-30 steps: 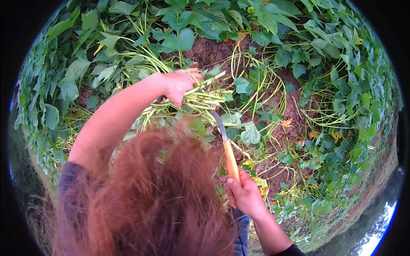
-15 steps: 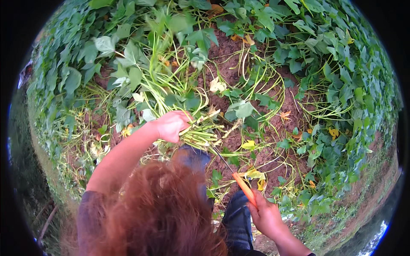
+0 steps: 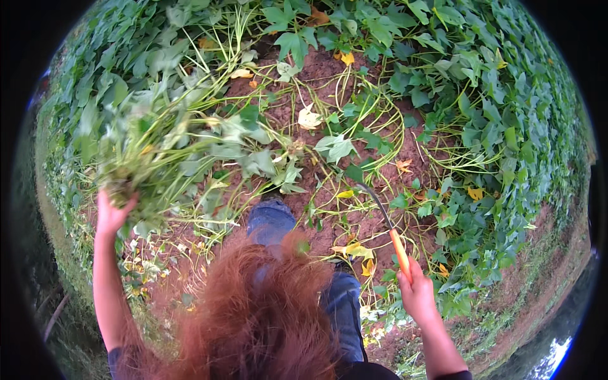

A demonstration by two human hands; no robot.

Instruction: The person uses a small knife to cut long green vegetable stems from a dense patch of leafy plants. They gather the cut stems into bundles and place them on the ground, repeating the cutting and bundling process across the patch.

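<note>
At the left, my left hand (image 3: 113, 212) is closed around a bundle of cut leafy vines (image 3: 171, 152), whose stems and green leaves spread up and to the right. The bundle is partly smeared by motion. My right hand (image 3: 418, 292) grips the orange handle of a sickle (image 3: 399, 250) at the lower right. The sickle's thin dark curved blade points up and left, over the vines and soil, near a dark green leaf that overlaps its tip.
Reddish-brown soil (image 3: 323, 82) with trailing stems and yellow leaves (image 3: 354, 250) lies ahead. Dense green vines (image 3: 494, 126) stand on the right and far side. My legs in dark trousers (image 3: 344, 310) and a boot (image 3: 271, 215) are below.
My left hand has swung left with the vine bundle, away from the middle. My right hand has moved up and right with the sickle, whose blade has come away from the stems.
</note>
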